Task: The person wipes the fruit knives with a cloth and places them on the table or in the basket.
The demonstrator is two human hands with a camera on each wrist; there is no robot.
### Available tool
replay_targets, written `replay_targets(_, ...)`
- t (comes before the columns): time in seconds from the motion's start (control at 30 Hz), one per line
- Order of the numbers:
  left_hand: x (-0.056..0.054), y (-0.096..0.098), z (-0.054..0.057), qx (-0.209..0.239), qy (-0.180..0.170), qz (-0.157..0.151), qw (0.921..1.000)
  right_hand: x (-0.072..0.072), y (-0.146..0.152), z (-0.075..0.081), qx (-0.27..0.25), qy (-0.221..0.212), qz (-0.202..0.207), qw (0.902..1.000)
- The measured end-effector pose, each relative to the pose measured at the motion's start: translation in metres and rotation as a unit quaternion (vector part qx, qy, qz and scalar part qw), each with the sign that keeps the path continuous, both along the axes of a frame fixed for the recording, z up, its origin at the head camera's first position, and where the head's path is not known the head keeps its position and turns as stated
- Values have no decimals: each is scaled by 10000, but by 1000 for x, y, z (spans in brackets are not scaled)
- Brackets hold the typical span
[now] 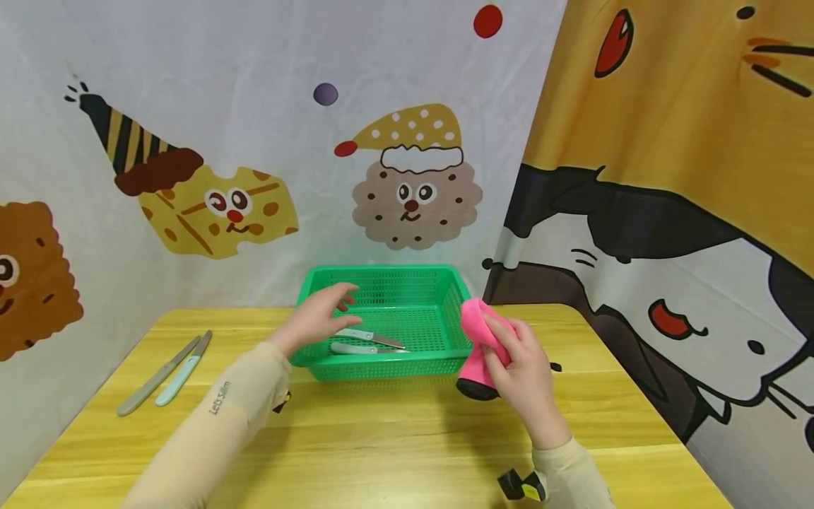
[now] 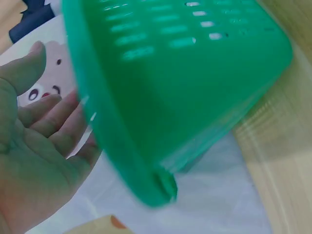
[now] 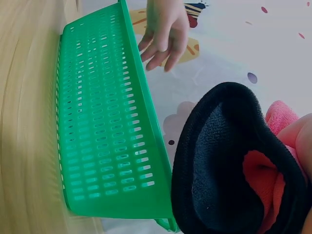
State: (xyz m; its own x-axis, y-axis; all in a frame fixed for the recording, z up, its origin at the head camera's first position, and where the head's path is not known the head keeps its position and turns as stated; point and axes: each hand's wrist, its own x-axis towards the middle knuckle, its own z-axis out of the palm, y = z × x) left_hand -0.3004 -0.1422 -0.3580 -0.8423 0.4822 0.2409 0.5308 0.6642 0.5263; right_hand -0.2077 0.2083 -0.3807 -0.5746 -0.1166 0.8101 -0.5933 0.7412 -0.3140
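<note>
My left hand (image 1: 320, 318) hovers over the left side of a green plastic basket (image 1: 388, 367), fingers spread and holding nothing. Its palm (image 2: 36, 170) shows beside the basket's rim in the left wrist view. Inside the basket lie two knives with pale blue handles, a nearer knife (image 1: 353, 349) and a farther knife (image 1: 359, 334). At the basket's right front corner, my right hand (image 1: 524, 367) grips a fuzzy pink cloth (image 1: 472, 322) with a black edge. From the right wrist, the cloth's black lining (image 3: 219, 165) shows as a wide hollow opening.
On the table's left side, a grey-green-handled knife (image 1: 152, 382) and a light-blue-handled knife (image 1: 184, 371) lie side by side. The wooden table (image 1: 381, 438) runs back to a printed cartoon curtain (image 1: 254, 106). Another patterned curtain (image 1: 699, 297) hangs along the right.
</note>
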Motion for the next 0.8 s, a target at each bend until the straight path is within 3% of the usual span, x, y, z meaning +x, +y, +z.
replay_targets(0.17,15,-17,5,443,291,69,9986,1,-1,1,36,17,6,10000)
replay_targets(0.37,37,-41,4,658,601,444,9950,1,-1,2,33,66,-13,10000)
replay_targets(0.53,52,-65,-7,649,778,843,9913,1,0,0,55,75,21,10000)
replay_targets(0.8,66,-111,-31,468,676,1653,9828,1,2,-3,85,143,14,9999)
